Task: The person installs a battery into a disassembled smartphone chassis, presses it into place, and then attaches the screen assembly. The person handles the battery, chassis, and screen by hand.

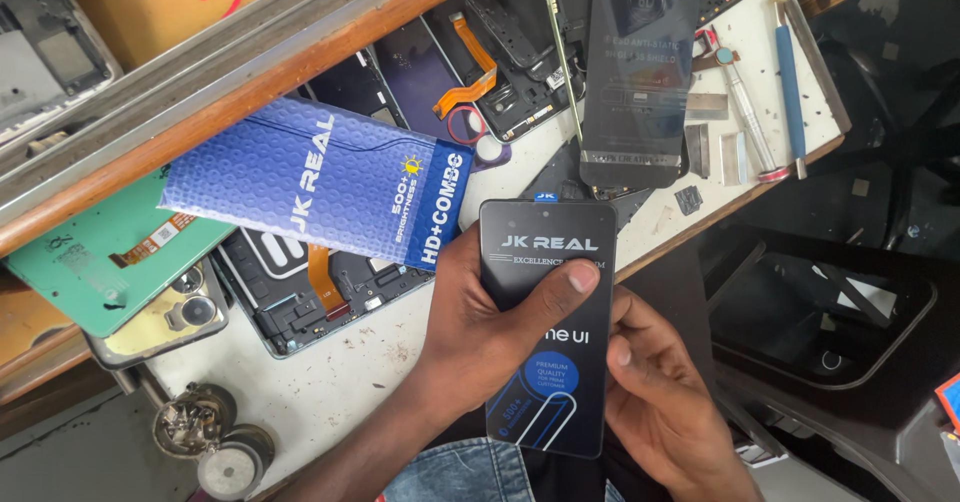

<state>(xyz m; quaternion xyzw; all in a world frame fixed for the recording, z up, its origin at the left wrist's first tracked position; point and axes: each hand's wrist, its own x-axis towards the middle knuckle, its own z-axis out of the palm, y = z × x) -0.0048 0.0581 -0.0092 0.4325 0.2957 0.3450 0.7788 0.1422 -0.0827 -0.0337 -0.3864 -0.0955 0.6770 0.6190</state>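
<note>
A white workbench top [330, 382], scuffed and speckled, runs from the lower left to the upper right of the frame, with a wooden shelf edge [250, 82] crossing the upper left. On the bench, left of centre, lies a blue display box [315, 182] with white lettering, resting on a stripped phone frame [300, 307] with an orange flex cable. A green back cover [95, 257] and a phone housing with camera rings [165, 317] sit at the left edge. At top centre, a dark anti-static film sheet [640, 72] leans over more opened phone bodies [480, 62]. A blue-handled tool [790, 87] and a metal screwdriver [745, 112] lie at upper right; small round metal tins [210, 442] sit at lower left.

At centre bottom, the replacement phone screen [548, 327], black with a printed protective film, is held off the bench over the lap. The left hand [485, 327] grasps its left edge, thumb pressed across the glass. The right hand [650, 392] cups the lower right edge, fingers curled behind.

The panel hangs over the bench edge with nothing beneath; a loosened grip could drop it. Thumb pressure on thin glass could crack it, I judge.
</note>
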